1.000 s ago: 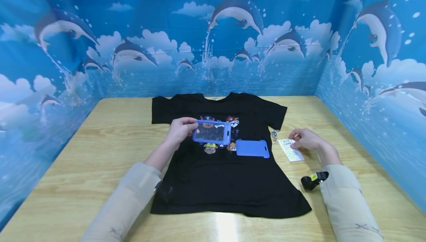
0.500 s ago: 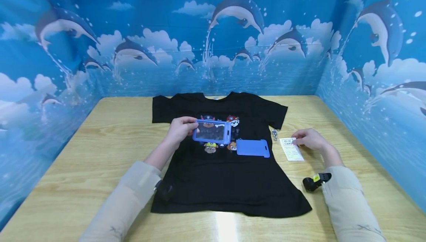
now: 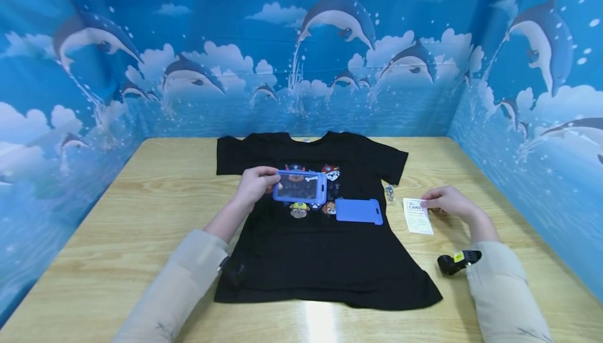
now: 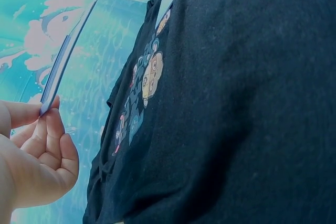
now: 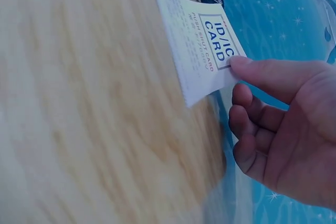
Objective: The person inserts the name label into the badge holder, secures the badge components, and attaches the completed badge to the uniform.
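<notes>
My left hand (image 3: pixel 256 185) pinches one end of a blue badge holder frame (image 3: pixel 322 188) with a clear window, held above the shirt's print. The left wrist view shows the holder (image 4: pixel 68 51) edge-on between thumb and fingertips. A flat blue back piece (image 3: pixel 359 211) of the same shape lies on the black T-shirt (image 3: pixel 325 264). On the right, my right hand (image 3: pixel 449 201) pinches the top corner of a white paper card (image 3: pixel 417 221). In the right wrist view the card (image 5: pixel 197 40) reads "ID/IC CARD" and bends slightly, thumb on top and fingers beneath.
The T-shirt is spread over the wooden table (image 3: pixel 155 217), with cartoon dog faces on its front. A small metal clip (image 3: pixel 390 192) lies by the shirt's right sleeve, just left of the card. A blue dolphin-print curtain (image 3: pixel 226 29) closes off the back and both sides.
My right hand has moved slightly to the right, and the card has shifted and turned a little with it. The left hand and the badge holder stay in place.
</notes>
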The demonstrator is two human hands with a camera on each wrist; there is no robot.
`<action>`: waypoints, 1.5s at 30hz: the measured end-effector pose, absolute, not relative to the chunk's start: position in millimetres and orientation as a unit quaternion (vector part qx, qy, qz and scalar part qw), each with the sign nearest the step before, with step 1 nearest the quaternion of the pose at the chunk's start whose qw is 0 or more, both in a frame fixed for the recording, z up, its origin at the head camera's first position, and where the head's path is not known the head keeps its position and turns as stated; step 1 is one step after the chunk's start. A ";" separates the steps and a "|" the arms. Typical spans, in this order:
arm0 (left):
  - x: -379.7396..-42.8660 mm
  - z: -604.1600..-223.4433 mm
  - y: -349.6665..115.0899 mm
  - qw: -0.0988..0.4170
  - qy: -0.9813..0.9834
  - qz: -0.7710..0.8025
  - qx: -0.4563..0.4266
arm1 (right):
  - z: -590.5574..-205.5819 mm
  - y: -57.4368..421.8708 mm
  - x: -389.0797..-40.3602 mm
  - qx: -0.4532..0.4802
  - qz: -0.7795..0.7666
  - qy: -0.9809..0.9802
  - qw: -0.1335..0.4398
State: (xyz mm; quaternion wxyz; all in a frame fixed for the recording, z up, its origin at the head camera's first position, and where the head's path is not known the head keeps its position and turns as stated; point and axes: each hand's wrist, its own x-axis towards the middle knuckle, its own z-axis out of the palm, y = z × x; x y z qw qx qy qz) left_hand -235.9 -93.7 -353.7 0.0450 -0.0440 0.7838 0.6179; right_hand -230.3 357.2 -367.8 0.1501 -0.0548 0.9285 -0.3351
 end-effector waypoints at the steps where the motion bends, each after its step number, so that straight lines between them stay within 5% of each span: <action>1: -236.2 -353.8 -93.9 0.044 0.784 0.618 -0.045 | -367.2 358.3 -229.7 -0.052 -0.340 0.926 0.152; 45: -234.7 -352.7 -92.4 0.050 0.784 0.617 -0.048 | -332.5 336.4 -229.4 -0.050 -0.610 0.782 0.118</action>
